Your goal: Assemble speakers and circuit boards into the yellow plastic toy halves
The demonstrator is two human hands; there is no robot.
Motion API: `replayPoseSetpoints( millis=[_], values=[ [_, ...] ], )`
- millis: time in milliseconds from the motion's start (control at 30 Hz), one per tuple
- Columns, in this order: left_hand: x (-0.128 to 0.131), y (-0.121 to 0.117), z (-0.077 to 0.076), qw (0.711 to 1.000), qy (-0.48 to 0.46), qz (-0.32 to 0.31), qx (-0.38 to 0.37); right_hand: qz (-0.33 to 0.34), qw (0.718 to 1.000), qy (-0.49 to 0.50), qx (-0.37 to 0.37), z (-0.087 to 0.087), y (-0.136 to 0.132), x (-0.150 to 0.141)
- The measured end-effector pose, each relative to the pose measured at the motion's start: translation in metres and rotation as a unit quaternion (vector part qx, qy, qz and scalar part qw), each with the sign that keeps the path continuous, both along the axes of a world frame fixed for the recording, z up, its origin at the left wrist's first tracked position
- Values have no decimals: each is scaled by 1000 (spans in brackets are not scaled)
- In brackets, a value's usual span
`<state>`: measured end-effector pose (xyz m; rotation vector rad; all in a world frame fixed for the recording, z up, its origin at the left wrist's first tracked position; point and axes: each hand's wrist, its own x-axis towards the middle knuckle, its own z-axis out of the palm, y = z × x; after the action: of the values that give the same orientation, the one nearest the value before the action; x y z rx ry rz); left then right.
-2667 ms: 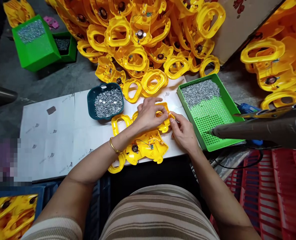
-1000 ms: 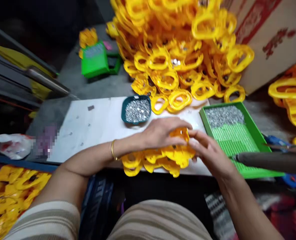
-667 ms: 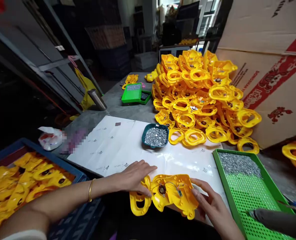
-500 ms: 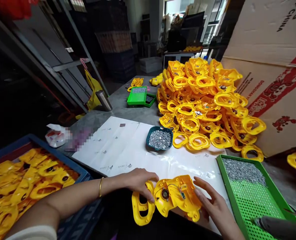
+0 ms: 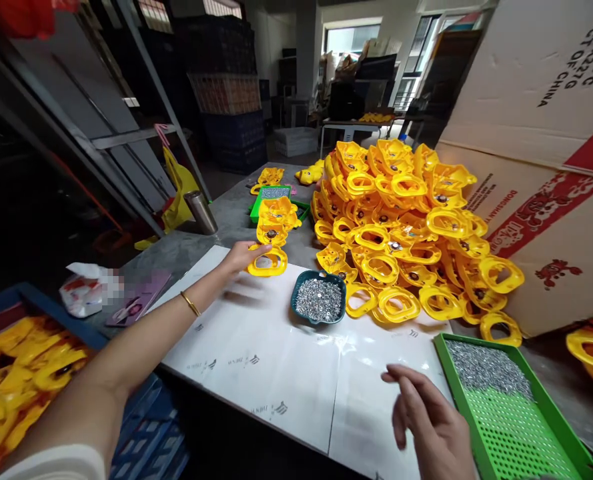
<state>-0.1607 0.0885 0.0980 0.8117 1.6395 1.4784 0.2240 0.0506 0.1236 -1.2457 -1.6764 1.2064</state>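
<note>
My left hand [image 5: 242, 259] reaches out over the far side of the white sheet. It is closed on the oval handle end of a yellow plastic toy shell [image 5: 279, 211], whose open inside shows a small round dark part. The shell is in front of the far green trays. My right hand [image 5: 423, 413] is over the near right of the white sheet [image 5: 296, 360], fingers loosely bent and apart, holding nothing. Between the hands stands a dark green bowl [image 5: 319, 300] full of small shiny metal pieces, probably screws.
A tall pile of yellow shells [image 5: 396, 227] fills the back right, against a cardboard box [image 5: 521, 173]. A green perforated tray [image 5: 521, 427] with metal pieces lies at right. On the left are a blue crate [image 5: 141, 413] of yellow parts and a steel cup [image 5: 201, 212].
My left hand has carried the yellow toy shell forward and left, from the table's near edge to its far side. My right hand has come off the shell.
</note>
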Motion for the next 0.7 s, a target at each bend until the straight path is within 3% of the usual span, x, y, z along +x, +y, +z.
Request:
replayPoseSetpoints(
  millis=[100, 167, 267, 367, 533, 700],
  values=[
    [19, 27, -12, 999, -30, -4, 25, 89, 995, 9, 54, 7, 40, -53],
    [37, 39, -16, 998, -52, -9, 43, 109, 991, -7, 77, 8, 73, -93],
    [58, 53, -17, 994, -86, -14, 64, 125, 989, -19, 76, 0, 121, -149],
    [61, 62, -14, 989, -126, -21, 77, 161, 985, -18, 64, -13, 155, -185],
    [33, 75, -21, 968, -241, -39, 58, 175, 983, -6, 62, -25, 181, -194],
    [-19, 120, -46, 925, -378, 35, 14, 140, 988, -11, 69, -10, 177, -181]
  ],
)
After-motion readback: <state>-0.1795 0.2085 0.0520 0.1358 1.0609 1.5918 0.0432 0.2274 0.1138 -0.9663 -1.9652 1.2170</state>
